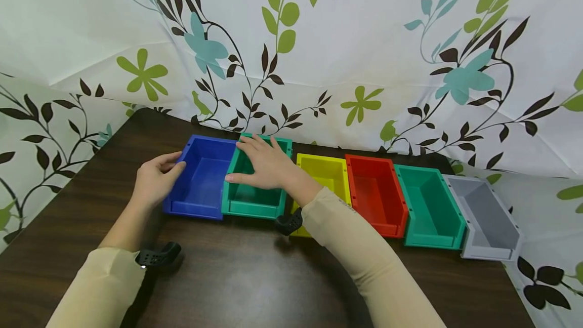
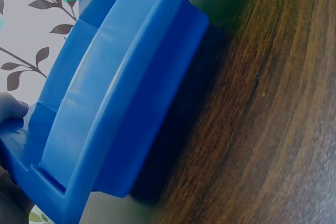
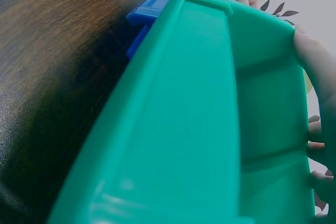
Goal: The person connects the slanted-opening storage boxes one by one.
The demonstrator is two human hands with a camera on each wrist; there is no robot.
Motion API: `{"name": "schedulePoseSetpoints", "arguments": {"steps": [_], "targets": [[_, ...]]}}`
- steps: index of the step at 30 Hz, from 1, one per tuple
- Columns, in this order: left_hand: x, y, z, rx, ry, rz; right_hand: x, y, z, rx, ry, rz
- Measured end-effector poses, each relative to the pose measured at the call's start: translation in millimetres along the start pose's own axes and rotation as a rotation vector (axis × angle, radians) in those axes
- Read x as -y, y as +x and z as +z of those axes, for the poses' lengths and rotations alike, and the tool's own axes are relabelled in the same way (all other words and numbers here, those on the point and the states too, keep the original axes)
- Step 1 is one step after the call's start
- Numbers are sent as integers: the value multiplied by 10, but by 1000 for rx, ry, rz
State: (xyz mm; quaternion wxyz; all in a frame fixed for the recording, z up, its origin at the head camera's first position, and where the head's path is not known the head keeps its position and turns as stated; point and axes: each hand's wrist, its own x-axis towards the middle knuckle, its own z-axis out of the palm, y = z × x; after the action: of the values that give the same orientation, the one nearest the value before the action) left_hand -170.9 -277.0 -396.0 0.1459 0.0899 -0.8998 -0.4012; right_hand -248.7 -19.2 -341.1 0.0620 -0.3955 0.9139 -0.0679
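Note:
At the left end of a row, a blue plastic bin (image 1: 198,178) stands on the dark table. My left hand (image 1: 157,178) pinches its left side wall, thumb over the rim and fingers outside; the left wrist view shows the thumb (image 2: 13,107) at that wall. Directly right of it is a green bin (image 1: 255,209), its side close against the blue one. Over this bin my right hand (image 1: 266,163) is spread, thumb at the left rim and fingers reaching the back rim. In the right wrist view its thumb (image 3: 315,59) touches the green rim. Both bins look bare inside.
Rightward the row continues with a yellow bin (image 1: 325,173), partly covered by my right forearm, then a red bin (image 1: 375,196), another green bin (image 1: 428,206) and a grey bin (image 1: 487,211). A leaf-patterned cloth (image 1: 314,75) hangs behind the brown wooden table (image 1: 246,277).

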Motion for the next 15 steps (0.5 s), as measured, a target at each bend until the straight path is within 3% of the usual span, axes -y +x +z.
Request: {"name": "schedulePoseSetpoints", "arguments": {"steps": [15], "targets": [[31,10,0,-10,11,-1,8,-15,48,1,-42,8]]}}
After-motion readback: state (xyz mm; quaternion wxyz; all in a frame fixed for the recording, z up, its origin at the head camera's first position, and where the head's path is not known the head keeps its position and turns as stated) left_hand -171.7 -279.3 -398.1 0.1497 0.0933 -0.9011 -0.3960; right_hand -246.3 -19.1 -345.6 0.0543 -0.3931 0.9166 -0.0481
